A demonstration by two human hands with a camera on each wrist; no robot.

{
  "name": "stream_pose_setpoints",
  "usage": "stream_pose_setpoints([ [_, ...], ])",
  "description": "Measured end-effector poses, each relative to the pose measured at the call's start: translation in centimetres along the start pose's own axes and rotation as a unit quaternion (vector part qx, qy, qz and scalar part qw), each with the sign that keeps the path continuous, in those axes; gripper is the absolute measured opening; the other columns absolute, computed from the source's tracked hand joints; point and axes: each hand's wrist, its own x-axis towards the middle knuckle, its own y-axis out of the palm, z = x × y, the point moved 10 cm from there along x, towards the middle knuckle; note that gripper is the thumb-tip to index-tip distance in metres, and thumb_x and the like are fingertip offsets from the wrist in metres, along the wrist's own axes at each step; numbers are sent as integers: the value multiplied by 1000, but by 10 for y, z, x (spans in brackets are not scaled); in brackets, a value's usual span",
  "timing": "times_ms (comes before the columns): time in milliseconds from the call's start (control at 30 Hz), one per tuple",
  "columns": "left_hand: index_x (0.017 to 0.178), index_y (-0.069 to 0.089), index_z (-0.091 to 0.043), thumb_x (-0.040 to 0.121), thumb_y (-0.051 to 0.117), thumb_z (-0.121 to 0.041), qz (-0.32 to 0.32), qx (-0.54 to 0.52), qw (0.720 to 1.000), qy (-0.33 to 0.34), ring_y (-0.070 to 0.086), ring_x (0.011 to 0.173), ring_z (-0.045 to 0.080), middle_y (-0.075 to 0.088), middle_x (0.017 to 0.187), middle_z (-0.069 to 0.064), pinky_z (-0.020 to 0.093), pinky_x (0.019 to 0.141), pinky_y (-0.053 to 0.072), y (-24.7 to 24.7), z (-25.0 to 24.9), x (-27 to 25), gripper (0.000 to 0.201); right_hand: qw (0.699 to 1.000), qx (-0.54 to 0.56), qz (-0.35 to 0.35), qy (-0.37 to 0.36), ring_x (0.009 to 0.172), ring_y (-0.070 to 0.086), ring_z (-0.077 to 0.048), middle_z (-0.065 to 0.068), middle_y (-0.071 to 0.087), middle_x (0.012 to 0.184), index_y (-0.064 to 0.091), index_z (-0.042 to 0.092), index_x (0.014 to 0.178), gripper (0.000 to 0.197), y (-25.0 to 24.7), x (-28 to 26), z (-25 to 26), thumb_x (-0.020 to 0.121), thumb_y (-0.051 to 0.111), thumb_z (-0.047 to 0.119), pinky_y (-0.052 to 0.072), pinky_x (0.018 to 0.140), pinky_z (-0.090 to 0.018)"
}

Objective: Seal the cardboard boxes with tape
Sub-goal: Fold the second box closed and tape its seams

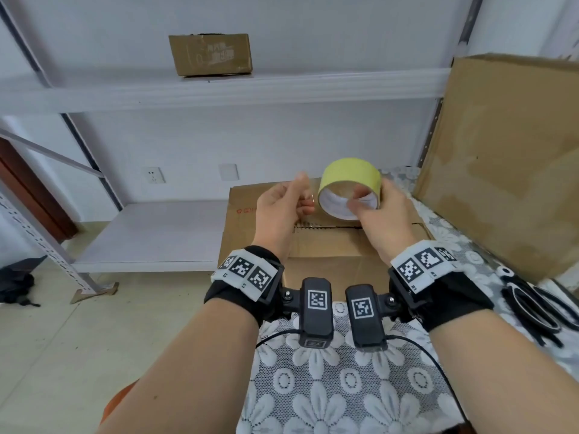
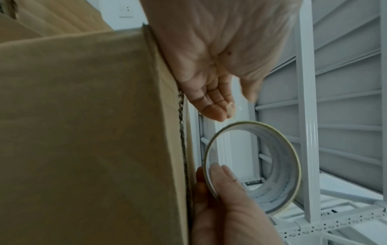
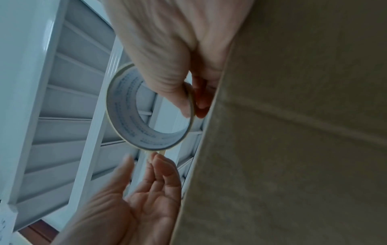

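Note:
A yellow-green tape roll (image 1: 351, 173) is held above the closed brown cardboard box (image 1: 326, 245) on the lace-covered table. My right hand (image 1: 369, 205) grips the roll, thumb inside the white core and fingers round the outside. My left hand (image 1: 300, 195) is just left of the roll with straight fingers and the thumb raised apart. In the right wrist view the left hand's fingertips (image 3: 156, 157) reach a short tab at the rim of the roll (image 3: 130, 119). The left wrist view shows the roll (image 2: 278, 165) beyond the box side (image 2: 83, 132). The box's top seam is bare.
A large cardboard box (image 1: 501, 167) stands at the right. Black scissors (image 1: 532, 305) lie on the lace cloth (image 1: 313, 386) near the right wrist. A small box (image 1: 210, 54) sits on the white shelf (image 1: 219, 89) behind. Tiled floor lies to the left.

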Motion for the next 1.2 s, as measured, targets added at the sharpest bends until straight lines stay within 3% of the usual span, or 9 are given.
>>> stream_pose_setpoints([
  [100, 86, 62, -8, 90, 70, -16, -16, 52, 998, 28, 53, 50, 5, 60, 61, -2, 17, 53, 47, -3, -5, -3, 12, 1000, -11, -8, 0, 88, 52, -12, 4, 58, 93, 57, 13, 109, 23, 0, 1, 3, 94, 46, -1, 43, 69, -12],
  [200, 83, 57, -12, 93, 65, -19, -47, 65, 996, 33, 50, 46, 3, 59, 62, -1, 18, 49, 43, -8, -5, -4, 15, 1000, -17, -14, -5, 90, 50, -10, 3, 55, 97, 56, 9, 117, 30, -1, 0, 7, 95, 41, -5, 36, 60, 2],
  [267, 80, 55, -16, 95, 63, -23, -68, 83, 993, 40, 51, 52, 6, 58, 69, 3, 22, 55, 44, -11, -4, -5, 18, 1000, -23, -12, -12, 94, 48, -11, 3, 53, 99, 54, 7, 120, 31, -1, 0, 9, 95, 41, -5, 35, 62, 0],
  [367, 77, 54, -20, 95, 61, -28, -113, 91, 988, 44, 48, 64, 14, 55, 71, 0, 33, 65, 43, -25, -3, -4, 21, 999, -44, -11, -27, 90, 48, -13, 9, 53, 88, 54, 10, 110, 36, -1, 1, 12, 89, 37, -15, 34, 62, -5],
  [500, 77, 53, -19, 97, 58, -27, -127, 107, 986, 32, 45, 61, 10, 51, 68, -5, 29, 68, 41, -45, -3, -1, 22, 995, -92, -6, -45, 76, 46, -12, 12, 47, 77, 56, 7, 99, 32, 3, 2, 12, 84, 42, -18, 34, 56, 0],
  [667, 78, 53, -16, 99, 55, -25, -137, 67, 986, -60, 46, 54, 9, 51, 60, -5, 34, 72, 45, -61, 25, -5, 22, 995, -81, 50, -12, 78, 51, -10, 5, 56, 85, 57, 13, 96, 21, 14, 1, 6, 81, 70, 5, 36, 57, -5],
  [867, 73, 49, -14, 100, 53, -22, -151, 41, 982, -109, 45, 54, 11, 45, 56, -6, 33, 69, 50, -59, 36, -12, 28, 991, -123, 42, -24, 85, 51, -17, -5, 57, 90, 61, 6, 102, 32, 19, 1, 12, 85, 43, -14, 36, 64, -23],
  [1067, 83, 52, -11, 100, 51, -18, -191, 28, 973, -124, 49, 63, 12, 48, 71, -1, 33, 74, 57, -63, 36, -15, 18, 998, -65, 9, -19, 83, 52, -13, -6, 60, 93, 62, 7, 105, 44, 11, -1, 12, 82, 35, -18, 40, 61, -6],
  [1200, 99, 55, -6, 100, 50, -12, -194, 3, 966, -172, 44, 59, 10, 44, 70, 1, 33, 72, 59, -72, 45, -19, 8, 997, -72, 25, -34, 82, 55, -10, 0, 63, 93, 65, 9, 109, 24, 15, -3, 14, 90, 55, -2, 41, 63, -2],
])
